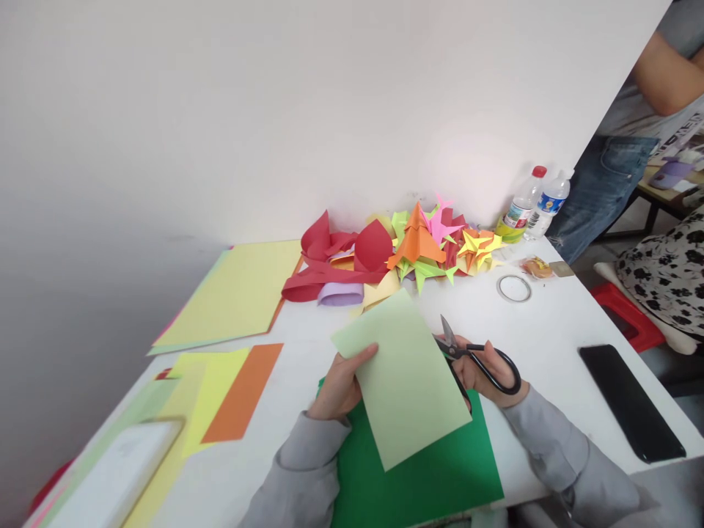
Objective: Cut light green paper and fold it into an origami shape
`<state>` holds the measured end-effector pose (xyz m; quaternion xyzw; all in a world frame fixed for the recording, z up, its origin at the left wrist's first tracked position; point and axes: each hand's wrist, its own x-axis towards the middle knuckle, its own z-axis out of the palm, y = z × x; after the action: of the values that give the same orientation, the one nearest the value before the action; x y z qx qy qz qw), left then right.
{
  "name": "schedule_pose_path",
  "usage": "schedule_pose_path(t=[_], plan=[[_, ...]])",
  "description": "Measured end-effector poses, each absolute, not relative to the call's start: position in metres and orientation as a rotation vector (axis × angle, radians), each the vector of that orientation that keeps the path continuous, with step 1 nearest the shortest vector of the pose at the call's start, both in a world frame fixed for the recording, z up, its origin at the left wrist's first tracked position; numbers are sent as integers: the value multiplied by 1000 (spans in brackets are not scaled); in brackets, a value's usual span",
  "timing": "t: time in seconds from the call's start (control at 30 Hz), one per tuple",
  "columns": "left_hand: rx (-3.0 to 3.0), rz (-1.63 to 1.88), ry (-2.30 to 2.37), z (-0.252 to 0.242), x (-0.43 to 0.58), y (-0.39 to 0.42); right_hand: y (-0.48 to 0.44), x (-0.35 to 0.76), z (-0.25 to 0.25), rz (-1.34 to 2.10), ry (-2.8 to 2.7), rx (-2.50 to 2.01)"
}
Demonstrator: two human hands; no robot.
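Observation:
My left hand [342,385] grips a sheet of pale green paper [404,381] by its left side, thumb on top. In my right hand [487,374] is a pair of scissors [457,350] with black handles, the blades parted and pointing up and left. The blades are right beside the paper's upper right edge; whether they touch it I cannot tell. Below the pale green sheet lies dark green paper [423,480], partly covered by it.
Folded paper stars [421,246] and red paper shapes [341,257] are heaped by the wall, near two bottles [522,205]. Yellow sheets [236,290] and an orange strip [245,392] lie left. A tape roll [514,288] and black phone [631,403] are right. A person [632,132] stands behind.

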<state>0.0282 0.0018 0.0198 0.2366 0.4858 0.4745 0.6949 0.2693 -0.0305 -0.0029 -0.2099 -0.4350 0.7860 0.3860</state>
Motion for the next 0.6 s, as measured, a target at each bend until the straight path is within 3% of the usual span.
schedule_pose_path(t=[0.6], plan=[[552, 995, 1058, 14, 28, 0, -32, 264, -3, 2015, -1127, -531]])
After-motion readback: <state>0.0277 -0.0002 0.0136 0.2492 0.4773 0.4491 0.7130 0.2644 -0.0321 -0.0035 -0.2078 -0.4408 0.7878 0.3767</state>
